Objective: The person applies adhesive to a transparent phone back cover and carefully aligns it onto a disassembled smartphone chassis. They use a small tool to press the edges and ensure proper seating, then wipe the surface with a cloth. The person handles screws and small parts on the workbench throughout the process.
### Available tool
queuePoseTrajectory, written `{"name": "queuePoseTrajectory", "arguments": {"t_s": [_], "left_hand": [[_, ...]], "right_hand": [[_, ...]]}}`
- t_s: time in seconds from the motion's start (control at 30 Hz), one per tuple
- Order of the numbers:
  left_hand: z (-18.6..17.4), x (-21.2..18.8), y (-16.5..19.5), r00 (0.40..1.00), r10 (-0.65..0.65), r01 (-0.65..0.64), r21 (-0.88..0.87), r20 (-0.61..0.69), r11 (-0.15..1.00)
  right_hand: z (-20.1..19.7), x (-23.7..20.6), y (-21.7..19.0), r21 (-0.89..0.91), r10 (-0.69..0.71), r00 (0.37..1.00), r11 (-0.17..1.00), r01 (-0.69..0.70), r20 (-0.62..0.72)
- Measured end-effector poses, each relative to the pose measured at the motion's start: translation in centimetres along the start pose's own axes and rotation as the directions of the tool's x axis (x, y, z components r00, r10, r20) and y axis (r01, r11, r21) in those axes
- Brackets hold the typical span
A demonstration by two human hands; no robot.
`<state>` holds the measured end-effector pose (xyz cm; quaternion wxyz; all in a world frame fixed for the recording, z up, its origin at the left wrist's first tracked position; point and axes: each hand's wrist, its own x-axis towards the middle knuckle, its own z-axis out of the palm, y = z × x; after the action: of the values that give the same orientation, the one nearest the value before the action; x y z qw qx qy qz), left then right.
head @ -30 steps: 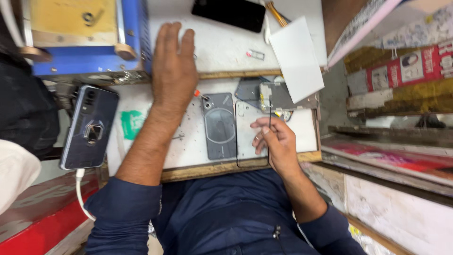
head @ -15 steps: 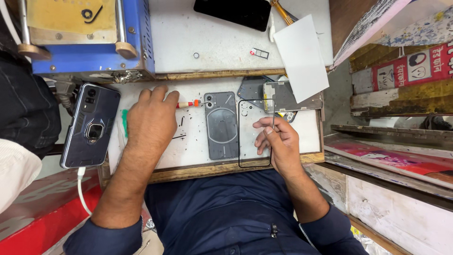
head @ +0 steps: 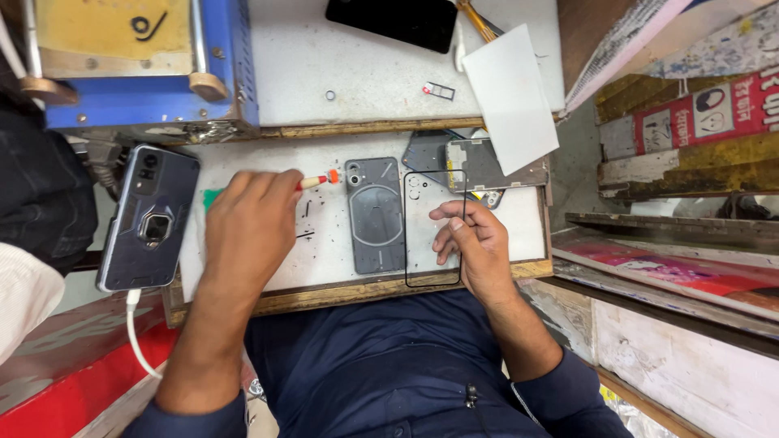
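The left hand (head: 247, 223) lies palm-down on the white work mat (head: 324, 259), fingers curled around a small orange-tipped tool (head: 318, 179) whose tip pokes out at about two o'clock from the knuckles – a closed grasp, though the shaft is hidden under the hand. The right hand (head: 475, 243) rests at the mat's right side, fingers bent and pinching the edge of a thin transparent back panel (head: 422, 231) with a dark rim; the panel lies flat, just beside the grey phone (head: 375, 214), which sits face-down at the mat's centre, at nine o'clock from the panel.

To do this well, I judge the panel should stay flat and be held only by its rim, so the clear face takes no prints. The tool tip is best brought to the phone slowly, low over the mat, with the wrist resting for support – there are small dark bits (head: 307, 221) between hand and phone that could get under the panel. At twelve o'clock from the panel lie a loose metal frame part (head: 475, 162) and a white sheet (head: 511, 97); they crowd that corner and a careless lift could catch them
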<state>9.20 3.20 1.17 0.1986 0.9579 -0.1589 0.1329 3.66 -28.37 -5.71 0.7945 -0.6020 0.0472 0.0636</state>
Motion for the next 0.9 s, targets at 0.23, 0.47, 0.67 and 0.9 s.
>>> {"name": "queuePoseTrajectory", "arguments": {"t_s": [0.23,0.47,0.67,0.9], "left_hand": [[-3.6,-4.0,5.0,0.98,-0.124,0.033,-0.483,-0.157,0.875],[-2.8,-2.9,7.4,0.972,-0.041,-0.084,-0.504,-0.232,0.86],[-2.7,-1.8,7.6,0.972,0.028,-0.129,-0.435,-0.232,0.891],[-3.0,-1.9,8.0,0.97,0.027,-0.13,-0.423,-0.241,0.897]], "right_hand": [[1.4,-0.6,0.0,-0.114,-0.069,0.997,0.991,0.065,-0.036],[3.4,-1.0,-1.2,-0.268,-0.163,0.986,0.949,0.164,0.027],[4.1,-1.6,-2.4,-0.339,-0.213,0.976,0.915,0.218,0.053],[4.4,-1.8,-2.8,-0.396,-0.252,0.965,0.881,0.257,0.068]]}}
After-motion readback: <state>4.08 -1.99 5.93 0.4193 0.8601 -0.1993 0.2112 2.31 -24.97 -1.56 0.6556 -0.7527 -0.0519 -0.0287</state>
